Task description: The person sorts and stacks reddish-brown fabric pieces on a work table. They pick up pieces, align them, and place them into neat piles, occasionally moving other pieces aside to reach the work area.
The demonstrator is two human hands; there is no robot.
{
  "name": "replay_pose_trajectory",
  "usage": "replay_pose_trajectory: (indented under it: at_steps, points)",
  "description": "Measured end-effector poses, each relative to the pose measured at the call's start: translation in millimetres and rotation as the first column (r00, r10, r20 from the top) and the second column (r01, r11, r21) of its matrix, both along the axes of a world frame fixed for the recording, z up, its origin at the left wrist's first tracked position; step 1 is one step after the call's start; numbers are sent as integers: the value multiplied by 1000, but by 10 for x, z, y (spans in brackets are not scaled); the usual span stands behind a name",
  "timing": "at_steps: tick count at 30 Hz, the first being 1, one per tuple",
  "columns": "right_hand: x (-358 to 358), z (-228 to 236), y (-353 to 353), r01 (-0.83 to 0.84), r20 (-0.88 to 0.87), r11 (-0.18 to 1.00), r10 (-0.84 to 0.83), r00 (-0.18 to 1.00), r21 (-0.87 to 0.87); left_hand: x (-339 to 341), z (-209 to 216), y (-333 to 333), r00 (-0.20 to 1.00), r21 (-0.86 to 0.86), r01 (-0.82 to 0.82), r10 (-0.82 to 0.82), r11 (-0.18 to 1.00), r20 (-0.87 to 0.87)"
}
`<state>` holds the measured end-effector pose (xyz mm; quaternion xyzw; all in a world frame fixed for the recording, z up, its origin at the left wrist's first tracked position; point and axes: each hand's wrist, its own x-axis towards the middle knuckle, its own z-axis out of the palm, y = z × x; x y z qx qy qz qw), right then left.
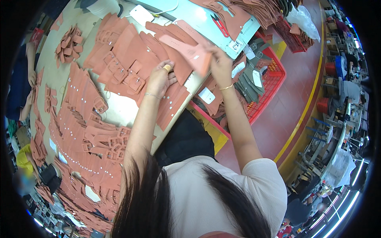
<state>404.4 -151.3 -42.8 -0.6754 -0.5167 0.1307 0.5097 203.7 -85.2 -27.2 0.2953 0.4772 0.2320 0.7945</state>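
Note:
My right hand, a thin bracelet at its wrist, grips the edge of a flat tan leather piece. This piece has a punched strap and a small white mark, and it is blurred by motion. To its left, my left hand is over the stacked leather with its fingers apart and nothing visible in them. A yellow finger cover sits on one of its digits. Beside that hand lie leather pieces with covered buckles. Overlapping plain leather pieces lie beneath the held one.
Rows of leather straps cover the table's left side. A red crate with grey and tan pieces stands by the table's right edge. Red scissors or snips lie on the pale-blue surface. Another person's hand is at the far left.

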Motion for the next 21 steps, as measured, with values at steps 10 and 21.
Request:
replay_pose_trajectory:
  at_steps: [10,21]
  points:
    - [409,571,90,133,-866,948,200,459,290,-5,-53,14,1000,12,27,-27,1000,-11]
    - [-256,-37,-158,-136,-962,982,-89,260,-128,0,-29,20,999,-15,-9,9,1000,34]
